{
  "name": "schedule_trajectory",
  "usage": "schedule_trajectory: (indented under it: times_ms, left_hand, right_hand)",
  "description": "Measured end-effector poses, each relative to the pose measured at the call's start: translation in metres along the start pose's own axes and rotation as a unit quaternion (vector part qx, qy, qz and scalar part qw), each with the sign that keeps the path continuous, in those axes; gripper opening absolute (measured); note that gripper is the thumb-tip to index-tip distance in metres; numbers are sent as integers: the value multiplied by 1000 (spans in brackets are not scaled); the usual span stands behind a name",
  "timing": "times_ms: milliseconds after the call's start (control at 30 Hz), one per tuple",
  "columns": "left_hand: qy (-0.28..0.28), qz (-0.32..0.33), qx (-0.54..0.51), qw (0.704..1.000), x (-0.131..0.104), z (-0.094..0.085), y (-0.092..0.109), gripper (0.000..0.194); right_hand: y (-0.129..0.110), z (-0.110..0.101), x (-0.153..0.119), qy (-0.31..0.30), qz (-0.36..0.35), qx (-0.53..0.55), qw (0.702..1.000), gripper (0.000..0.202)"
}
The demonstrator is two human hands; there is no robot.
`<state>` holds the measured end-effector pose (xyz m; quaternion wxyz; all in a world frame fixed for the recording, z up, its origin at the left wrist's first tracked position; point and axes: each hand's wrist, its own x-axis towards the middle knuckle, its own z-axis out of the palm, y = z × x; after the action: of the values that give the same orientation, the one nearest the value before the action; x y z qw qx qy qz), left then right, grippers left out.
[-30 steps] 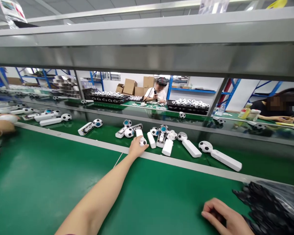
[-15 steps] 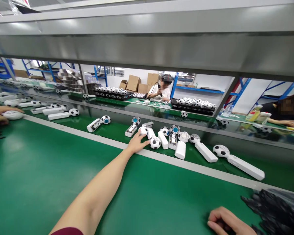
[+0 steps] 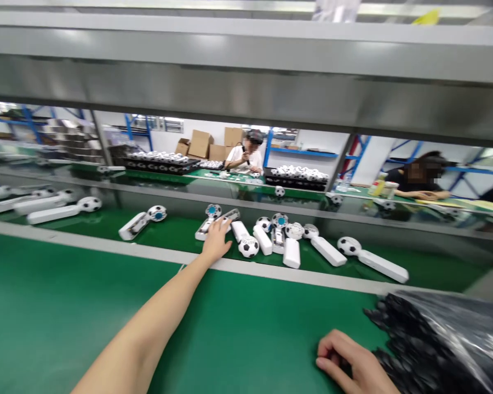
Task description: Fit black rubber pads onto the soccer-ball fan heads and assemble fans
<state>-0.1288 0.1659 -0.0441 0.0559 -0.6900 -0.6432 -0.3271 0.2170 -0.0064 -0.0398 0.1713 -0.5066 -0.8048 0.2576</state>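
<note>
Green and smooth, the bench (image 3: 246, 328) ends at a pale grey rail (image 3: 156, 251) along its far edge, and past that rail a dark green strip (image 3: 181, 235) carries white, long-handled devices with black-and-white football-patterned heads. The left hand (image 3: 217, 241) reaches over the rail, palm down, thumb spread away from the fingers, which lie over a ball-headed device (image 3: 225, 221); the grip is open, and how firmly they touch it cannot be told. Just left of the fingers is an open-handled device with a blue disc (image 3: 212, 210); just right of the thumb lies a closed white device (image 3: 248, 247), its ball toward the rail. The right hand (image 3: 349, 358) is low over the bench's near right part, fingers loosely curled; whether it holds anything is hidden. Beside it, toward the right edge, sit a heap of black, thin pieces (image 3: 419, 339) and a clear plastic bag (image 3: 472, 323).
</note>
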Motion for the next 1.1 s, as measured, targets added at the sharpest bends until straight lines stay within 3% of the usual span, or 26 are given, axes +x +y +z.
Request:
schedule_trajectory:
  times_ms: [133, 233, 433, 600, 767, 833, 933, 1000, 1100]
  left_hand:
    - [31, -17, 14, 999, 17, 15, 0, 65]
    - [20, -1, 11, 1000, 27, 21, -5, 62]
    - [16, 29, -3, 999, 18, 10, 7, 59]
    - [92, -60, -98, 989, -6, -18, 32, 59]
    - [143, -57, -213, 965, -22, -81, 54, 60]
    - [106, -22, -213, 971, -29, -111, 66, 57]
    - [-7, 29, -150, 988, -45, -139, 91, 56]
    - [-86, 54, -110, 989, -58, -141, 109, 59]
    - [-155, 97, -97, 978, -75, -122, 133, 58]
  right_hand:
    - [-11, -3, -2, 6, 1, 37, 999, 2]
    - [-14, -5, -4, 15, 8, 48, 999, 8]
    - [-17, -7, -6, 30, 8, 50, 998, 9]
    - [-16, -7, -6, 25, 0, 49, 998, 8]
    - [-12, -5, -7, 30, -10, 47, 998, 9]
    - [-12, -5, -6, 31, -10, 48, 998, 9]
    - [-16, -8, -6, 23, -12, 45, 999, 10]
    - [-19, -14, -8, 6, -15, 43, 999, 11]
    - [-21, -27, -17, -42, -9, 35, 998, 13]
